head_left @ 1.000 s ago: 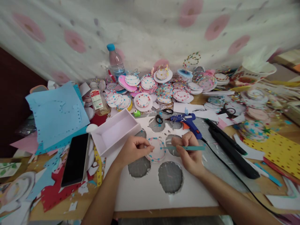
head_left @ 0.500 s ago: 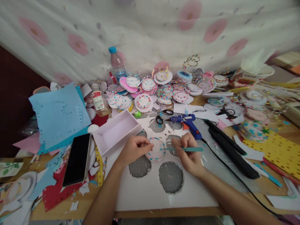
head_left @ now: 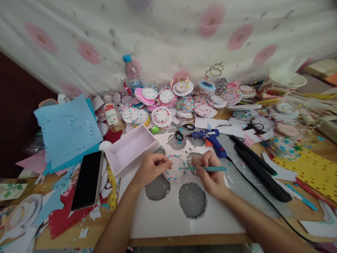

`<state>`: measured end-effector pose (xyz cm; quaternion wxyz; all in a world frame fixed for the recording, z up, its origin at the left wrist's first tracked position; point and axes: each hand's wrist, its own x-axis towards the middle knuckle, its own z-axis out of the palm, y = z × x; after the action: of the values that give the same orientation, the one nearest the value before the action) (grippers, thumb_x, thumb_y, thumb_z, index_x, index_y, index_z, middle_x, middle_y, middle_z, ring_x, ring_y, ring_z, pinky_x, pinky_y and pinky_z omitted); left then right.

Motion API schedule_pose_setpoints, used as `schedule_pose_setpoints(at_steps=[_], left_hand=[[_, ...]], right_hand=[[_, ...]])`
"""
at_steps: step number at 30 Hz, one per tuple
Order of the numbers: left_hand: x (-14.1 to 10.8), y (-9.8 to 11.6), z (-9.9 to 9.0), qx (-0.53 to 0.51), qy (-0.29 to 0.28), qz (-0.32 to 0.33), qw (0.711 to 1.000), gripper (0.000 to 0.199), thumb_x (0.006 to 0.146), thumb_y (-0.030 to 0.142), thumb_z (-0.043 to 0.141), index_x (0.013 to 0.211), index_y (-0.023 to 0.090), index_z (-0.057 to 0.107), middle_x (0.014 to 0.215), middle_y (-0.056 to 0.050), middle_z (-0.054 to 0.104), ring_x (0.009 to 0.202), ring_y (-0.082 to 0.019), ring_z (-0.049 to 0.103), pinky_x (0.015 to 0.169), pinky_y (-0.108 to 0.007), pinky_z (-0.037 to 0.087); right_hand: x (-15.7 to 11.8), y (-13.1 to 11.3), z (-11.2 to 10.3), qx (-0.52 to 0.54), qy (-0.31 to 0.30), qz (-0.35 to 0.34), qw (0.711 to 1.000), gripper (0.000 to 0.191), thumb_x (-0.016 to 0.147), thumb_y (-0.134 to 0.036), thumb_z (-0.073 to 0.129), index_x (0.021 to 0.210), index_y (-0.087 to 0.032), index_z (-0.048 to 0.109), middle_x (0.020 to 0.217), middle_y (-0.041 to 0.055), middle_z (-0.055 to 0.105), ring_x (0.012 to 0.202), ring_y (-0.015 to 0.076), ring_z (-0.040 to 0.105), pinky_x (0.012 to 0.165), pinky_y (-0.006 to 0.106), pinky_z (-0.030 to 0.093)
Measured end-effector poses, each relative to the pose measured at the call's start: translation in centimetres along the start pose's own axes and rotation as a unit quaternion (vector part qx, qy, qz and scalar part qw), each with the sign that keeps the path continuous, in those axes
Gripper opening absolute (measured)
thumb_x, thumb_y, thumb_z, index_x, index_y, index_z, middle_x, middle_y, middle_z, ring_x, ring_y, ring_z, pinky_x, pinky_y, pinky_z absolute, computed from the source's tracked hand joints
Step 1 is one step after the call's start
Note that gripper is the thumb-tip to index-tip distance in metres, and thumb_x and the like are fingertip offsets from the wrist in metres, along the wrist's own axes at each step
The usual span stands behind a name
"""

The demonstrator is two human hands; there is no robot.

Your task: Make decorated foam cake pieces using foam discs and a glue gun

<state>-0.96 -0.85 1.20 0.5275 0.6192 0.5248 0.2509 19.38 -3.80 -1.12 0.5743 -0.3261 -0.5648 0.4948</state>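
Note:
Between my two hands, a white paper disc (head_left: 173,172) lies on a white sheet (head_left: 163,219) that has several round holes cut in it. A ring of red and blue beads runs around the disc's edge. My left hand (head_left: 155,167) is closed, thumb and fingertips pinching the ring's left side. In my right hand (head_left: 210,175) is a pair of teal tweezers (head_left: 214,169), held like a pen. The tweezers' tip points left and meets the ring's right side at a blue bead; whether it grips the bead is too small to tell.
A white open box (head_left: 131,149) stands behind my left hand. Beyond the sheet lie a blue glue gun (head_left: 210,135), scissors (head_left: 179,135) and a long black tool (head_left: 260,168). Many beaded discs (head_left: 161,116) are heaped at the back. A phone (head_left: 87,181) lies at left.
Both hands hold almost the same pose over the disc. The tweezers have shifted only very slightly, and the whole view has moved a little.

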Motion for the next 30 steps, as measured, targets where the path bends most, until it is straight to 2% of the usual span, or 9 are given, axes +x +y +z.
schedule_pose_setpoints(at_steps=[6, 11, 14, 18, 21, 23, 26, 30], left_hand=[[0.0, 0.1, -0.1, -0.006, 0.002, -0.007, 1.000, 0.030, 0.078, 0.038, 0.061, 0.065, 0.012, 0.067, 0.053, 0.000, 0.055, 0.048, -0.009, 0.045, 0.048, -0.021, 0.031], [0.0, 0.3, -0.1, -0.025, 0.001, -0.007, 1.000, 0.029, 0.078, 0.037, 0.061, 0.063, 0.012, 0.065, 0.056, 0.000, 0.057, 0.052, -0.010, 0.047, 0.051, -0.022, 0.034], [0.0, 0.3, -0.2, -0.064, 0.008, -0.017, 0.998, 0.029, 0.075, 0.037, 0.062, 0.060, 0.013, 0.064, 0.055, 0.000, 0.056, 0.053, -0.010, 0.048, 0.053, -0.023, 0.036], [0.0, 0.6, -0.4, -0.114, 0.043, -0.042, 0.992, 0.027, 0.073, 0.036, 0.064, 0.057, 0.015, 0.062, 0.051, 0.002, 0.052, 0.050, -0.009, 0.043, 0.049, -0.021, 0.031], [0.0, 0.8, -0.5, -0.126, 0.068, -0.057, 0.988, 0.027, 0.072, 0.036, 0.064, 0.055, 0.016, 0.060, 0.046, 0.004, 0.047, 0.046, -0.008, 0.039, 0.045, -0.022, 0.026], [0.0, 0.8, -0.4, -0.131, 0.072, -0.058, 0.987, 0.027, 0.071, 0.037, 0.064, 0.054, 0.017, 0.060, 0.045, 0.004, 0.045, 0.046, -0.008, 0.039, 0.044, -0.022, 0.024], [0.0, 0.8, -0.4, -0.135, 0.069, -0.060, 0.987, 0.027, 0.070, 0.037, 0.065, 0.054, 0.017, 0.060, 0.043, 0.005, 0.044, 0.045, -0.008, 0.039, 0.044, -0.022, 0.025], [0.0, 0.8, -0.3, -0.141, 0.067, -0.058, 0.986, 0.026, 0.070, 0.036, 0.065, 0.054, 0.016, 0.060, 0.043, 0.006, 0.042, 0.045, -0.008, 0.037, 0.045, -0.022, 0.025]], right_hand=[[0.0, 0.0, 0.0, 0.028, 0.007, 0.009, 1.000, 0.021, 0.092, -0.025, 0.049, 0.079, -0.025, 0.032, 0.064, -0.0063, 0.029, 0.055, 0.0117, 0.028, 0.048, 0.023, 0.025], [0.0, 0.2, -0.3, 0.070, 0.082, 0.011, 0.994, 0.020, 0.087, -0.030, 0.056, 0.081, -0.027, 0.038, 0.059, -0.0074, 0.031, 0.052, 0.0124, 0.032, 0.050, 0.023, 0.028], [0.1, 0.2, -0.5, 0.054, 0.098, 0.019, 0.993, 0.008, 0.089, -0.031, 0.053, 0.090, -0.027, 0.047, 0.061, -0.0055, 0.041, 0.054, 0.0132, 0.039, 0.054, 0.026, 0.034], [0.3, -0.4, -0.6, -0.010, 0.070, -0.011, 0.997, 0.013, 0.090, -0.030, 0.052, 0.102, -0.025, 0.055, 0.077, 0.0025, 0.056, 0.070, 0.0177, 0.053, 0.063, 0.032, 0.042], [0.2, -0.8, -0.6, -0.067, 0.055, -0.051, 0.995, 0.004, 0.087, -0.023, 0.057, 0.090, -0.024, 0.056, 0.076, 0.0023, 0.055, 0.067, 0.0164, 0.052, 0.059, 0.029, 0.042], [0.1, -0.8, -0.6, -0.099, 0.042, -0.079, 0.991, 0.005, 0.085, -0.019, 0.057, 0.086, -0.024, 0.055, 0.073, 0.0018, 0.053, 0.064, 0.0160, 0.050, 0.056, 0.029, 0.041], [-0.1, -0.3, -0.8, -0.127, -0.018, -0.150, 0.980, 0.023, 0.078, -0.011, 0.057, 0.096, -0.025, 0.052, 0.069, 0.0004, 0.051, 0.059, 0.0161, 0.048, 0.053, 0.031, 0.039], [0.0, 0.3, -1.1, -0.197, -0.129, -0.253, 0.938, 0.044, 0.066, -0.002, 0.057, 0.102, -0.026, 0.050, 0.068, 0.0004, 0.053, 0.059, 0.0174, 0.048, 0.054, 0.033, 0.039]])
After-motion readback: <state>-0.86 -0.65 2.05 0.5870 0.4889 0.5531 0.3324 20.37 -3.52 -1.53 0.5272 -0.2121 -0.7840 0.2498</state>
